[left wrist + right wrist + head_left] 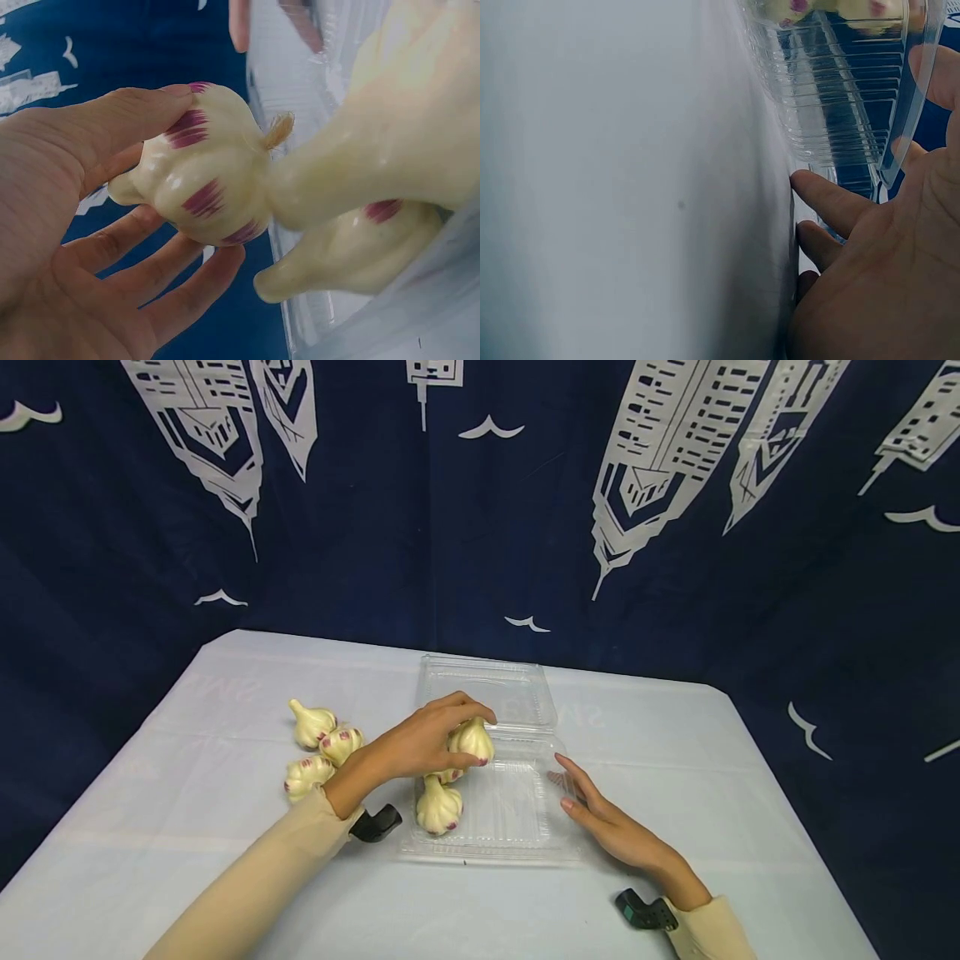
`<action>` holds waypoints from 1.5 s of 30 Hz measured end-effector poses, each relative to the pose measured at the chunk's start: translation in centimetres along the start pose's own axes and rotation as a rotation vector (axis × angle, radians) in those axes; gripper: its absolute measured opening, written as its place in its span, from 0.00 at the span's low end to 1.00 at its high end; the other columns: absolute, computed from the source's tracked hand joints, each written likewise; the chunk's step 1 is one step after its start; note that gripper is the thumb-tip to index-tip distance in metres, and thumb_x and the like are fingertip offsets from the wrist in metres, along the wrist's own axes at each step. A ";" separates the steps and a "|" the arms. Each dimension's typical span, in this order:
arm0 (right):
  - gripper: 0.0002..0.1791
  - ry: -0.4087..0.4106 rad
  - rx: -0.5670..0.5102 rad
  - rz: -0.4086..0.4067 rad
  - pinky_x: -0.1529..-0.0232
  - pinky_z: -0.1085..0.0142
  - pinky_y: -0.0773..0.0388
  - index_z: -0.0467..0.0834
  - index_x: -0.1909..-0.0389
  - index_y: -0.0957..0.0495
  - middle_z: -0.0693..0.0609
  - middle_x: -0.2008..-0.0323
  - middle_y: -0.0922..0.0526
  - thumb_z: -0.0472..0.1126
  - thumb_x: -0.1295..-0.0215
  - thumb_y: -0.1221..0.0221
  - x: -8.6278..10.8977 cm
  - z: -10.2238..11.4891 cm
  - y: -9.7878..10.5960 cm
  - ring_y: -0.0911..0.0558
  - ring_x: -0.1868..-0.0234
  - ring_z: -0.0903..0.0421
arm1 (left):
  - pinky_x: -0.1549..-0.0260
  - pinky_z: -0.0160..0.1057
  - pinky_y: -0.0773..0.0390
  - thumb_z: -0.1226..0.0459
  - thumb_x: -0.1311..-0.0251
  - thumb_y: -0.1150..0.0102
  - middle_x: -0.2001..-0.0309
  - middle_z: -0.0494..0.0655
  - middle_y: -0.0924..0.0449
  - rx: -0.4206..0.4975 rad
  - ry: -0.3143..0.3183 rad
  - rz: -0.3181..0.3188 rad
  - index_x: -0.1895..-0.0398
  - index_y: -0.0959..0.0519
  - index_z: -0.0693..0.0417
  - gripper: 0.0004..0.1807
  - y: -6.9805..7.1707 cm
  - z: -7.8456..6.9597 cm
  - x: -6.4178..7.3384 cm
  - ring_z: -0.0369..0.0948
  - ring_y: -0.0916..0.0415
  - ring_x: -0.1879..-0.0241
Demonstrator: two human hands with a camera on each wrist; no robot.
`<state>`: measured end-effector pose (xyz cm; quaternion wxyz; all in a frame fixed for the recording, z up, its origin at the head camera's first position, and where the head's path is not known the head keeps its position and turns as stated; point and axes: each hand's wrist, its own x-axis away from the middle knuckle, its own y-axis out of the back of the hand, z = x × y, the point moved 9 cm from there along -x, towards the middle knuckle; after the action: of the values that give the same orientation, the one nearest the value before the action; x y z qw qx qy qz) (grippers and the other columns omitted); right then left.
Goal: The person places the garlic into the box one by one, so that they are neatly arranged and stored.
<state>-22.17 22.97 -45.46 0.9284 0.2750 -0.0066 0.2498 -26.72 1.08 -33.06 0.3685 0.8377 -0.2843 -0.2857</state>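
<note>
My left hand (pixel 420 739) holds a cream garlic bulb (pixel 472 741) with purple streaks above the clear plastic clamshell container (pixel 517 802). In the left wrist view, thumb and fingers pinch this bulb (pixel 214 169) by its sides, its rootlet tuft facing the container. One garlic bulb (pixel 439 810) lies at the left side of the container's base; another (pixel 452 776) behind it is mostly hidden by the left hand. At the container's right wall, my right hand (pixel 622 835) rests with relaxed, spread fingers; in the right wrist view its fingertips (pixel 804 180) are low beside the wall.
The container's lid (pixel 487 693) lies folded back, away from me. Three more garlic bulbs (pixel 311 724) sit grouped on the white tablecloth (pixel 187 793) at left, beside the left forearm. A dark blue curtain (pixel 420 527) with white building prints hangs behind the table.
</note>
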 end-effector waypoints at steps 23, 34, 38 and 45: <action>0.35 -0.023 -0.009 0.004 0.28 0.32 0.54 0.60 0.19 0.64 0.39 0.21 0.53 0.48 0.18 0.58 0.2 -0.1 0.0 0.54 0.21 0.36 | 0.45 0.46 0.27 0.61 0.48 0.24 0.51 0.46 0.20 -0.080 0.065 0.114 0.45 0.22 0.53 0.27 -3.2 0.5 -1.4 0.44 0.25 0.50; 0.35 0.010 0.003 0.011 0.30 0.30 0.54 0.57 0.19 0.63 0.38 0.21 0.55 0.46 0.18 0.58 0.1 0.3 -0.1 0.55 0.22 0.32 | 0.44 0.46 0.25 0.63 0.45 0.26 0.46 0.49 0.21 -0.123 0.103 0.145 0.41 0.23 0.56 0.28 -4.0 1.0 -1.6 0.45 0.25 0.46; 0.35 0.005 0.004 0.006 0.29 0.30 0.54 0.57 0.19 0.63 0.38 0.20 0.56 0.47 0.18 0.58 0.2 0.2 -0.1 0.55 0.22 0.33 | 0.43 0.46 0.25 0.63 0.44 0.27 0.45 0.50 0.21 -0.125 0.122 0.156 0.39 0.24 0.56 0.29 -4.1 1.0 -1.7 0.45 0.25 0.45; 0.35 0.009 0.007 0.007 0.30 0.30 0.54 0.59 0.19 0.63 0.38 0.20 0.58 0.47 0.18 0.58 0.2 0.2 -0.1 0.55 0.22 0.32 | 0.45 0.46 0.23 0.61 0.46 0.25 0.45 0.50 0.22 -0.154 0.163 0.164 0.40 0.23 0.55 0.30 -4.4 1.2 -1.9 0.44 0.24 0.48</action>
<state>-21.95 22.89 -45.26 0.9266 0.2770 -0.0025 0.2543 -27.66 4.31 -36.64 0.4759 0.8013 -0.2982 -0.2064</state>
